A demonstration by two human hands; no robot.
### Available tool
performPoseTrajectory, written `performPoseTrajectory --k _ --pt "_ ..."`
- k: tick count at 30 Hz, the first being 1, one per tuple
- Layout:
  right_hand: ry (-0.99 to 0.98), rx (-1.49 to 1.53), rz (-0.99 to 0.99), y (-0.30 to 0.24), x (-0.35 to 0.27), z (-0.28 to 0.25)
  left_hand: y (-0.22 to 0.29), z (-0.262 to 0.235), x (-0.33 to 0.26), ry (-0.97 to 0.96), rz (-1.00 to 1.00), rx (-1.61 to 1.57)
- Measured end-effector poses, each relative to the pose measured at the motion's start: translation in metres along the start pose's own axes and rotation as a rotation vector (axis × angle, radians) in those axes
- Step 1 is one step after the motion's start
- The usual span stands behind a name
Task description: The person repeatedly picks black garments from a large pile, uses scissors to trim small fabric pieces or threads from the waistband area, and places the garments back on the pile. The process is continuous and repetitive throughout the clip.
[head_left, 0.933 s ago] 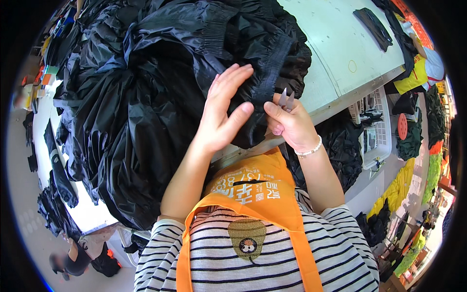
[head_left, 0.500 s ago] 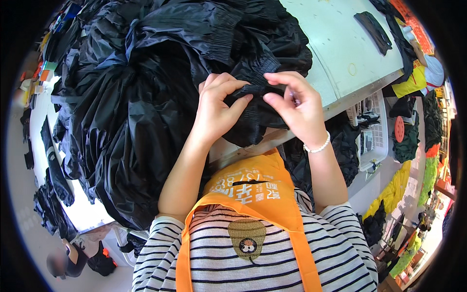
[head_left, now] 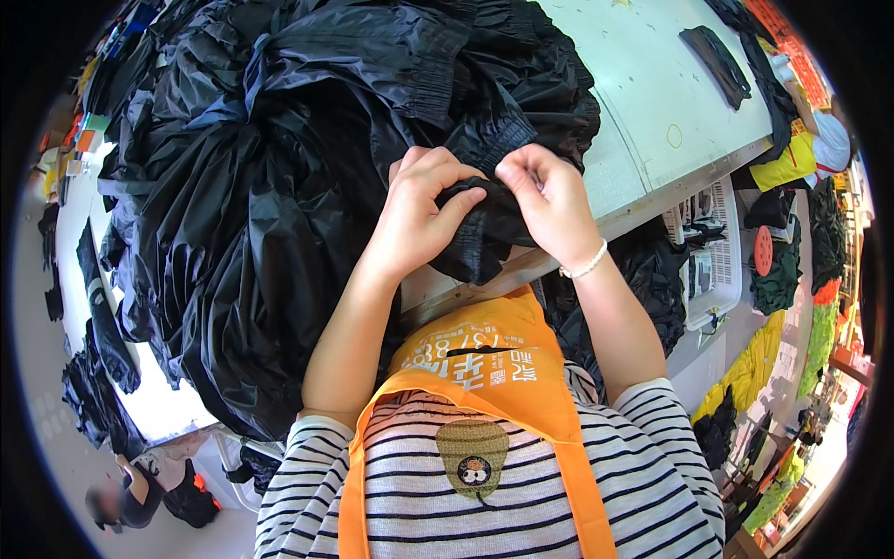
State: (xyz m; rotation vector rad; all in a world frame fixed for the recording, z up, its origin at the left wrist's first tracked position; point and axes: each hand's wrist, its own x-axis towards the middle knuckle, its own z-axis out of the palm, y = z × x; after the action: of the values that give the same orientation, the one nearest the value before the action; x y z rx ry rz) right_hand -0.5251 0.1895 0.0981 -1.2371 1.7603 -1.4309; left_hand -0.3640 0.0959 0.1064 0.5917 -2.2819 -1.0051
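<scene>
A big heap of shiny black garments (head_left: 279, 158) covers the left and middle of a pale work table (head_left: 652, 102). My left hand (head_left: 419, 214) and my right hand (head_left: 549, 200) are both closed on a bunched part of one black garment (head_left: 480, 228) at the table's near edge. The fingers of both hands pinch the fabric close together, thumbs on top. A pale bead bracelet (head_left: 587, 265) circles my right wrist. I wear an orange apron (head_left: 484, 373) over a striped shirt.
A loose black strip of fabric (head_left: 717, 61) lies on the bare right part of the table. A white basket (head_left: 712, 252) hangs under the table edge at right. Black, green and yellow cloth piles stand at the far right. A person crouches at lower left (head_left: 121, 498).
My left hand was flat and open on the fabric; both hands have since closed and drawn together, gathering the black garment between them.
</scene>
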Motion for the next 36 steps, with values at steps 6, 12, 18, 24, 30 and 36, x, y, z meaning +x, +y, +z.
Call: performPoseTrajectory --k 6,12,18,24,30,36 --pt "-0.038 0.206 0.105 -0.008 -0.007 -0.009 -0.003 0.002 -0.001 0.026 -0.020 -0.022" --pt "0.084 -0.236 -0.256 -0.006 -0.007 0.004 0.000 0.003 0.000 0.014 0.008 0.026" --pt "0.013 -0.095 -0.090 -0.017 -0.006 -0.012 -0.005 0.001 -0.004 0.036 -0.020 -0.003" --pt "-0.047 -0.252 -0.155 -0.017 -0.015 0.002 -0.001 0.003 -0.005 0.012 0.037 0.141" --pt "0.000 -0.617 -0.300 -0.005 -0.017 0.007 0.000 0.005 -0.008 0.027 0.076 0.252" --pt "0.201 -0.344 -0.208 0.007 -0.005 -0.015 -0.007 0.000 -0.011 0.047 -0.044 0.032"
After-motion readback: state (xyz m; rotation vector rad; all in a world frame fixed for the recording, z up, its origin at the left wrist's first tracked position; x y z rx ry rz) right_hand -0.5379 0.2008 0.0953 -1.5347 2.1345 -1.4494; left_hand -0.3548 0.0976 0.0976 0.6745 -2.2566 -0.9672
